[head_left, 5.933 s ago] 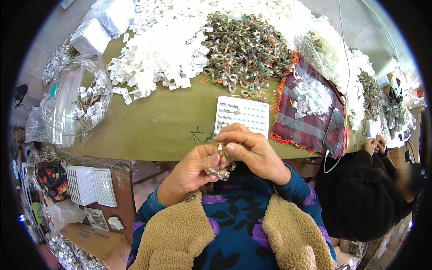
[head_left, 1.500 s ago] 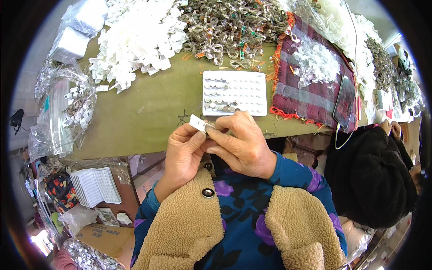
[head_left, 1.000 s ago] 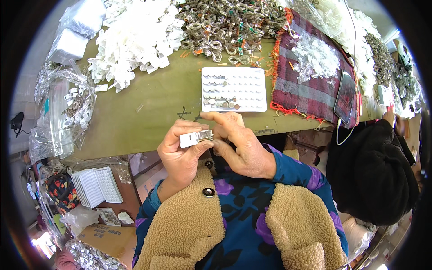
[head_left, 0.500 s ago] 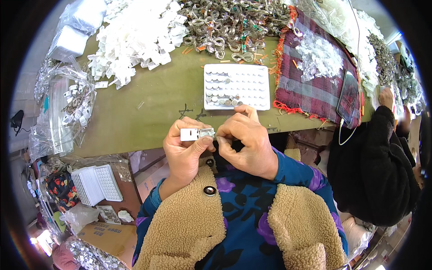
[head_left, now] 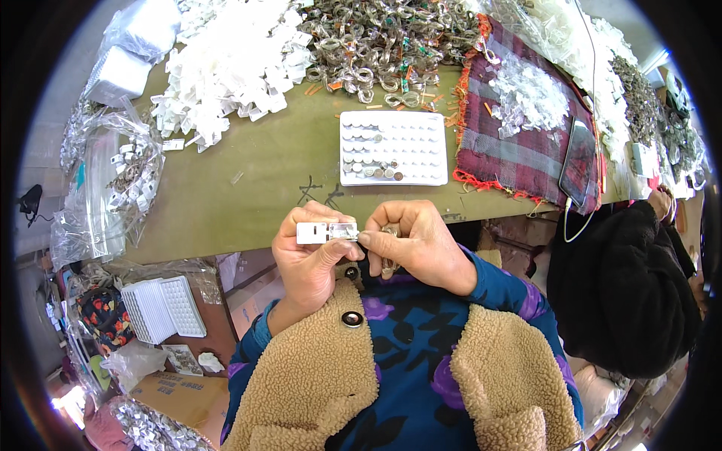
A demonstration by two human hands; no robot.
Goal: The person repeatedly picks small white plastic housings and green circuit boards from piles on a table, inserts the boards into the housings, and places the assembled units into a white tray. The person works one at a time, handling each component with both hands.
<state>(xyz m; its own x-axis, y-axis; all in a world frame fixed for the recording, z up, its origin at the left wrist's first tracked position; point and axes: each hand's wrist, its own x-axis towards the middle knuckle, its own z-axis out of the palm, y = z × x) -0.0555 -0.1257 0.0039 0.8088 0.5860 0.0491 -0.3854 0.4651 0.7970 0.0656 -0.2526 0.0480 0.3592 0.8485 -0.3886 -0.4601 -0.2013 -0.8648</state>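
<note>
White rectangular plastic clip (head_left: 313, 232) with a clear metallic end is pinched between left hand (head_left: 310, 259) and right hand (head_left: 421, 244) fingertips; white dimpled tray (head_left: 392, 148) appears mostly unfilled.

An olive-green table (head_left: 248, 188) carries a white tray (head_left: 392, 148) of small round pieces, a heap of white plastic parts (head_left: 233, 64), a tangle of clear rings (head_left: 383, 37), a plaid cloth (head_left: 519, 143) and clear plastic bags (head_left: 113, 188).
</note>
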